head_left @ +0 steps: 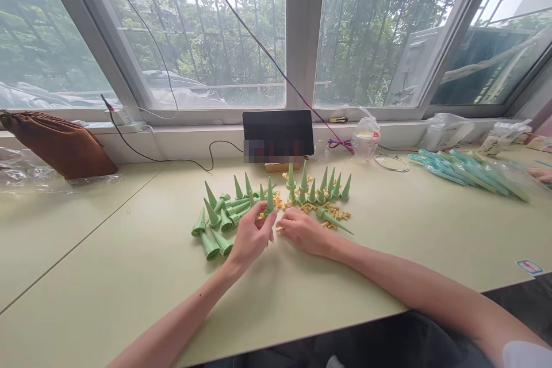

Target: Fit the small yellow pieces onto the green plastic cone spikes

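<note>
Okay, head view, only one here. Left hand [251,234] grasps one green plastic spike [269,198] in a pinch near its base — point up, over the near edge of the pile. Right hand [304,232] is just beside it, low over the table [366,316], fingers curled by the small yellow pegs [333,214]; can't tell whether it grips one, fingertips hide it.

Doing it well, my read: pinch the spike low on the collar so it can't spin, tip clear of the palm. Pick pegs singly from the loose edge, not the heap. Bring the two hands together close above the table, so a dropped peg lands near.

Counts: one spike in hand. Right cluster — about eight standing, plus one lying spike [336,222] across the pegs. Left cluster [222,241] — roughly a dozen, standing and lying mixed; overlap blocks an exact number. Pegs: dozens, too small to count. Around them: one dark-screened tablet [278,129], one brown drawstring pouch [81,149], one coiled white cable [391,163], and one co-worker's hand [541,174] at the right edge.
</note>
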{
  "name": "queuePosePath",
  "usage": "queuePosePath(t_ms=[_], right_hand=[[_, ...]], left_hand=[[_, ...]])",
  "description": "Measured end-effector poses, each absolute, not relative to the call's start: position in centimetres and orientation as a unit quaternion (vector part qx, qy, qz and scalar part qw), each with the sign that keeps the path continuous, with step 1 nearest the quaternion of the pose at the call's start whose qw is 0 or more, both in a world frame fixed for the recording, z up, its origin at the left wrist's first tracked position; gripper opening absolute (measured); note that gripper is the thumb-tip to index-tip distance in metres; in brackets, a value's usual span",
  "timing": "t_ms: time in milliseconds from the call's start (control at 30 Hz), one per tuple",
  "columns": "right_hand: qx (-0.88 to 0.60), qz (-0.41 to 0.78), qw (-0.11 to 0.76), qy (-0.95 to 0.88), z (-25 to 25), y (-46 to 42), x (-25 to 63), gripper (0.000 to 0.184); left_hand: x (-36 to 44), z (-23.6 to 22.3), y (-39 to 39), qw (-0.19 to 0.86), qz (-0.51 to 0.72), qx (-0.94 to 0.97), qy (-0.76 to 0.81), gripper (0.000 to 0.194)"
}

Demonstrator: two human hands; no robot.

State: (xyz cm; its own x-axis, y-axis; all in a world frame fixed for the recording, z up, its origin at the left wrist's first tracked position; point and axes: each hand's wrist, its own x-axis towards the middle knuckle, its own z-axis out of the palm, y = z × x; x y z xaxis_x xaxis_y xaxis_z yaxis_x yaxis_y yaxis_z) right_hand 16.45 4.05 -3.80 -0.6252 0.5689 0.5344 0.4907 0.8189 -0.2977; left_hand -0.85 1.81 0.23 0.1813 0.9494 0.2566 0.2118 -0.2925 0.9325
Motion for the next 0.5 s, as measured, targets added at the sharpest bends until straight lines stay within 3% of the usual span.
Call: queuePosePath(t_ms=[500], right_hand=[[-0.298,0.094,0.398,-0.863,-3.56,3.39,16.46,0.017]], left_hand=[[-0.80,0.36,1.87,0.460,0.436,0.636,0.440,0.026]])
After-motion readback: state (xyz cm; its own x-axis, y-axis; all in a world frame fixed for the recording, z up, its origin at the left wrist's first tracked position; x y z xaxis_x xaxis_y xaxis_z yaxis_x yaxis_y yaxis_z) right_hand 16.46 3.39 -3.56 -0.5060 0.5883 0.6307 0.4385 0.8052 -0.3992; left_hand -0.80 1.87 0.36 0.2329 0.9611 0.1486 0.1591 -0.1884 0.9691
